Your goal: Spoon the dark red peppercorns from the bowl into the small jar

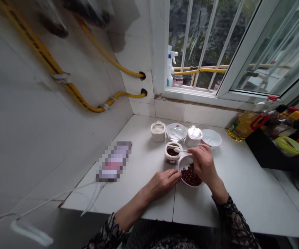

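My right hand (203,162) pinches the handle of a small white spoon (182,150). The spoon's head is at the opening of a white-rimmed seasoning jar (172,159) with dark reddish-brown contents. Closer to me stands a white bowl (180,163), partly filled with small dark-red dried pieces (191,175) that look like peppercorns. The fingers of my left hand (165,180) hold the bowl's left rim. My right hand hangs above the bowl and hides part of its far right side.
Behind are two more seasoning jars (158,133) (194,137), a covered bowl (176,132) and a shallow white bowl (213,139). An oil bottle (241,126) and a black rack (262,148) of bottles stand right. A phone (114,162) with a white cable lies left.
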Demonstrator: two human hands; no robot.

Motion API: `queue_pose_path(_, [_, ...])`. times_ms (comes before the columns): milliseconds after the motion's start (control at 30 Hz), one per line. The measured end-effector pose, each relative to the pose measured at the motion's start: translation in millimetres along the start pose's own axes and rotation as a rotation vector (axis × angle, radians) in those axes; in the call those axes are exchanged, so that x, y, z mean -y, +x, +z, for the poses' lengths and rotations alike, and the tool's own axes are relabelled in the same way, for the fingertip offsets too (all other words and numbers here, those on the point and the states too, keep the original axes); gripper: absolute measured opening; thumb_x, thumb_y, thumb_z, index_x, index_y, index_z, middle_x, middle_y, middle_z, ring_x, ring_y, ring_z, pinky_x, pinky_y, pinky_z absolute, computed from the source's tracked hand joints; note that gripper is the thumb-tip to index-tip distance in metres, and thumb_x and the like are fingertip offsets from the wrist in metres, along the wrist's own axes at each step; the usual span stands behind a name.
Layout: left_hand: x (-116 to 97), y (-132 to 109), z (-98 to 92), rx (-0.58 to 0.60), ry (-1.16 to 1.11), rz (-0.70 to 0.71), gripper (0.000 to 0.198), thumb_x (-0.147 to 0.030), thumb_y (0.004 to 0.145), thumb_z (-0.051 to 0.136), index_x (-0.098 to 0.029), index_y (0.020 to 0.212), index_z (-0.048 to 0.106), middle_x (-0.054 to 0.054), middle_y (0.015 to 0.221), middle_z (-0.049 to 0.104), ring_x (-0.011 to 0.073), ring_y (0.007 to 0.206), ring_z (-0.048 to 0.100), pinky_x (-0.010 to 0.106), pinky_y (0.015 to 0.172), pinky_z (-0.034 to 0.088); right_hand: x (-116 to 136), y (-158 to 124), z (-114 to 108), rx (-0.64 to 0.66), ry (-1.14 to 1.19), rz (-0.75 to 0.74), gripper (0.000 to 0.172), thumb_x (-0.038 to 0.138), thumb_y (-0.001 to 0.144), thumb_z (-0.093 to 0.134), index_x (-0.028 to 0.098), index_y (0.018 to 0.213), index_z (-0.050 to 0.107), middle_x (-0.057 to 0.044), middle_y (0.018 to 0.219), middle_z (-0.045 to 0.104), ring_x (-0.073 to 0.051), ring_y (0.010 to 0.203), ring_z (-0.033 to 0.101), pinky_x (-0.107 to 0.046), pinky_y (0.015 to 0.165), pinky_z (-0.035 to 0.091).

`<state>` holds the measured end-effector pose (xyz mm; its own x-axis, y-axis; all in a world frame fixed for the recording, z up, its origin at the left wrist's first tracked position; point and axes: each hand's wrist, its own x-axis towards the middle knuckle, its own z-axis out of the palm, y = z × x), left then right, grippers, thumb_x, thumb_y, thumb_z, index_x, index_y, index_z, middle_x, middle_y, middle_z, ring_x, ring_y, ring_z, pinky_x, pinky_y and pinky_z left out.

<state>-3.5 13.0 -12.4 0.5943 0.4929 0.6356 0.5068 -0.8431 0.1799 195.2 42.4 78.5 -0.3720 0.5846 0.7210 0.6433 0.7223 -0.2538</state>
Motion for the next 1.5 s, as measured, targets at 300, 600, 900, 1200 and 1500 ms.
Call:
queue_pose_path(300, [-0.6, 2.2, -2.7, -0.012, -0.011, 0.009, 0.015, -0.021, 0.100, 0.040, -0.016, 0.106, 0.053, 0.006, 0.089, 0.067, 0.0144, 0.072, 0.068, 0.022, 0.057, 0.055, -10.7, -21.4, -59.6, 0.254, 0.159, 0.044, 0.023, 0.007, 0.093, 0.042, 0.023, 0.096, 0.058, 0.000, 0.075, 0.068, -0.015, 0.066, 0.059, -0.039, 0.084, 0.044])
queue_pose_path(600, [0.3, 0.7, -2.5, 0.002, -0.034, -0.012, 0.013, -0.019, 0.098, 0.044, -0.017, 0.108, 0.052, 0.006, 0.090, 0.067, 0.0137, 0.075, 0.068, 0.020, 0.061, 0.055, -1.7, -34.6, -42.4, 0.396, 0.137, 0.002, 0.031, -0.002, 0.084, 0.040, 0.020, 0.090, 0.061, -0.003, 0.083, 0.072, -0.016, 0.073, 0.062, -0.035, 0.083, 0.041])
queue_pose_path(900, [1.3, -0.8, -1.5, -0.006, -0.031, -0.005, 0.015, -0.021, 0.099, 0.043, -0.017, 0.109, 0.053, 0.007, 0.093, 0.068, 0.0142, 0.078, 0.068, 0.021, 0.063, 0.056, -19.1, -32.4, -40.5, 0.203, 0.034, 0.029, 0.024, 0.004, 0.089, 0.043, 0.021, 0.094, 0.059, -0.002, 0.076, 0.069, -0.017, 0.068, 0.057, -0.037, 0.083, 0.041])
queue_pose_path(1200, [0.4, 1.2, -4.4, -0.019, -0.025, 0.009, 0.014, -0.021, 0.099, 0.042, -0.016, 0.107, 0.052, 0.007, 0.090, 0.068, 0.0141, 0.074, 0.068, 0.021, 0.060, 0.056, -13.0, -38.6, -39.9, 0.225, -0.086, 0.020, 0.024, 0.003, 0.084, 0.044, 0.021, 0.092, 0.059, -0.001, 0.074, 0.069, -0.018, 0.067, 0.056, -0.038, 0.084, 0.040])
queue_pose_path(1500, [0.2, 2.4, -3.5, -0.028, -0.022, 0.015, 0.014, -0.020, 0.099, 0.042, -0.016, 0.108, 0.052, 0.007, 0.090, 0.068, 0.0142, 0.074, 0.068, 0.021, 0.060, 0.056, -23.6, -34.1, -28.8, 0.147, -0.208, -0.033, 0.022, 0.005, 0.085, 0.045, 0.019, 0.092, 0.060, -0.005, 0.078, 0.070, -0.020, 0.072, 0.058, -0.039, 0.086, 0.041])
